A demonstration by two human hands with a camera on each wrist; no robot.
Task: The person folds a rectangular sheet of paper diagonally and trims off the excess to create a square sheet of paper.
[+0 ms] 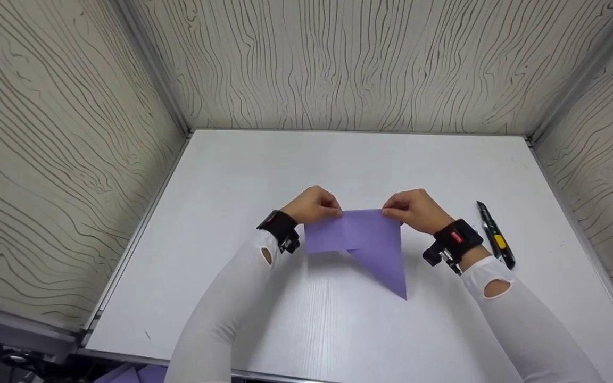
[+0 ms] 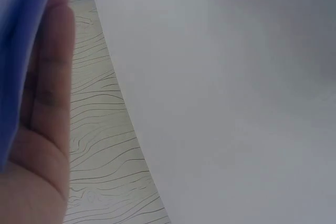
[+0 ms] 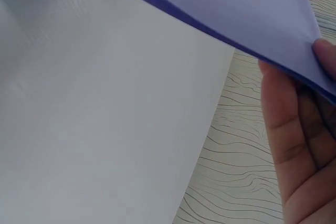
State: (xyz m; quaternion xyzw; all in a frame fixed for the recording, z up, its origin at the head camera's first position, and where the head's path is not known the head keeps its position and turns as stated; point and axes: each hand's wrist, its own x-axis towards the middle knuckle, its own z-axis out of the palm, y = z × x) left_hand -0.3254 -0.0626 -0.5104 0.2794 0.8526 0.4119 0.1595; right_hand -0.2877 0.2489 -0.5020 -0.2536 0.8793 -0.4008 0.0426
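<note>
A folded sheet of purple paper is held up over the white table, with a pointed flap hanging down at its right side. My left hand pinches the paper's top edge left of its middle. Near the top right corner, my right hand pinches the same edge between thumb and fingers. In the left wrist view the paper crosses the left edge, in front of the left hand's fingers. The right wrist view has the paper between the right thumb and the fingers beneath.
A black and yellow utility knife lies on the white table, right of my right wrist. More purple paper shows below the table's front left edge. Wood-patterned panels stand behind and at both sides.
</note>
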